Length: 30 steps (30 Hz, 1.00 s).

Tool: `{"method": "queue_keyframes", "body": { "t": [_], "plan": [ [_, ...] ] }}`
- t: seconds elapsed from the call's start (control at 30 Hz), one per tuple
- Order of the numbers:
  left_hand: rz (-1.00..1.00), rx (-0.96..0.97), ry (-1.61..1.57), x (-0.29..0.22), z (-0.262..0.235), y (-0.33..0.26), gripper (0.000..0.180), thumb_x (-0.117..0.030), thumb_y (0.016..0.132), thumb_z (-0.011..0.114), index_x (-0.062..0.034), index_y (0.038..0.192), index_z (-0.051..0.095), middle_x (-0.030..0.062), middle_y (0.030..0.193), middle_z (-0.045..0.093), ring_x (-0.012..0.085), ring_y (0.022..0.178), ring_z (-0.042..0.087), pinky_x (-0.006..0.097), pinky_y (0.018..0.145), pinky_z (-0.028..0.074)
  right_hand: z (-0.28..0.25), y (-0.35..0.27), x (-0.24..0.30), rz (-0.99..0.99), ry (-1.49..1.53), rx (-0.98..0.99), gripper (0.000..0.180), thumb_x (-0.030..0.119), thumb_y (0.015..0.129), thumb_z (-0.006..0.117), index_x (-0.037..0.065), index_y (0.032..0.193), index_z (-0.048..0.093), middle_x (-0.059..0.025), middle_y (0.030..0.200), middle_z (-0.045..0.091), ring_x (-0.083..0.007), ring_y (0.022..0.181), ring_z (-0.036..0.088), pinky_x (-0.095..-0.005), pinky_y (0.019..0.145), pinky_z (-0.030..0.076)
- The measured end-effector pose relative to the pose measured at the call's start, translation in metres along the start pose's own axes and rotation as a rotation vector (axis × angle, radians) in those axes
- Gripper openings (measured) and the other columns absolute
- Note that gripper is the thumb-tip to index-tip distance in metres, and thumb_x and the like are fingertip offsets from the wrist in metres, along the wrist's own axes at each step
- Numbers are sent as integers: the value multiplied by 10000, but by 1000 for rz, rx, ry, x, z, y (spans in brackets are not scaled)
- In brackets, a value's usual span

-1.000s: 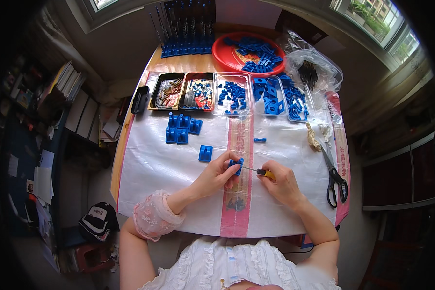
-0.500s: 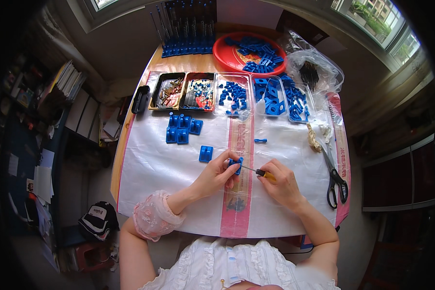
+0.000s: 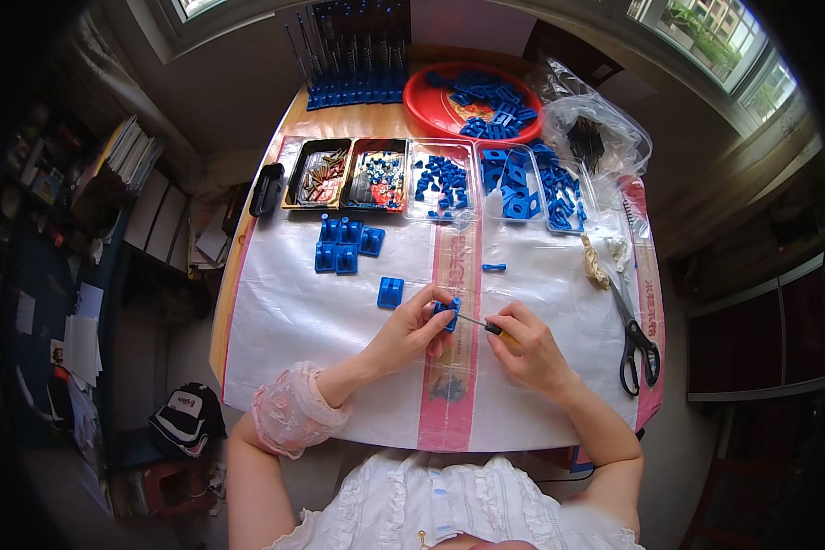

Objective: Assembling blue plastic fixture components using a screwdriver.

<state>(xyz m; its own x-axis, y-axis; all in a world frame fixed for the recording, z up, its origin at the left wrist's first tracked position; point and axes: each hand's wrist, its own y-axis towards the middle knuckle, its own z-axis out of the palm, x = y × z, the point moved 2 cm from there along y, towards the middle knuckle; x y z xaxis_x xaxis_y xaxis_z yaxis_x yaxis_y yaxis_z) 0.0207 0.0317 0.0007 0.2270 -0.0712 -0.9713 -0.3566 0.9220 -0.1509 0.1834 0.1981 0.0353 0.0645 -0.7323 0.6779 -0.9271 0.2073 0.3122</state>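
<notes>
Between the fingers of my left hand (image 3: pixel 416 325) is a small blue plastic part (image 3: pixel 446 314), gripped over the middle of the table. My right hand (image 3: pixel 530 346) is closed round the yellow and black handle of a screwdriver (image 3: pixel 477 322). Its thin metal shaft points left, and the tip meets the blue part; the exact contact is too small to make out. A blue square block (image 3: pixel 390 292) lies just left of my left hand. Farther off sits a small group of similar blue blocks (image 3: pixel 346 246). One slim blue piece (image 3: pixel 493 267) rests beyond my right hand.
Across the back stand a black tray of brass-coloured pins (image 3: pixel 291 196), a tray of small hardware (image 3: pixel 376 207) and clear boxes of blue parts (image 3: pixel 442 188). Behind them is a red basin (image 3: pixel 422 101). Black-handled scissors (image 3: pixel 639 353) lie at the right, near a plastic bag (image 3: pixel 628 137).
My right fingers have shifted slightly on the screwdriver handle, which looks turned a little. The left hand and the blue part have stayed in place.
</notes>
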Motion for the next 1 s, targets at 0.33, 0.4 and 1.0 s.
{"method": "queue_keyframes", "body": {
  "t": [0.33,0.4,1.0],
  "plan": [
    [4,46,75,-1,2,-3,158,-201,1107,556,-105,1226,517,17,811,680,44,621,583,204,545,457,5,-8,-6,107,8,-16,194,8,855,758,10,1000,629,-126,939,629,-301,758,668,-398,661,536],
    [6,40,57,-1,2,-2,156,-199,1107,555,-106,1227,517,16,809,680,45,621,583,206,544,458,6,-7,-4,94,28,-15,206,13,861,758,4,1028,638,-132,957,627,-300,753,665,-396,665,537],
    [14,28,53,-2,2,-2,158,-190,1103,562,-97,1225,522,10,796,666,43,617,581,205,541,459,3,-4,0,-6,-78,-68,174,52,826,794,47,909,641,-94,862,649,-288,778,689,-392,642,532]
  ]
}}
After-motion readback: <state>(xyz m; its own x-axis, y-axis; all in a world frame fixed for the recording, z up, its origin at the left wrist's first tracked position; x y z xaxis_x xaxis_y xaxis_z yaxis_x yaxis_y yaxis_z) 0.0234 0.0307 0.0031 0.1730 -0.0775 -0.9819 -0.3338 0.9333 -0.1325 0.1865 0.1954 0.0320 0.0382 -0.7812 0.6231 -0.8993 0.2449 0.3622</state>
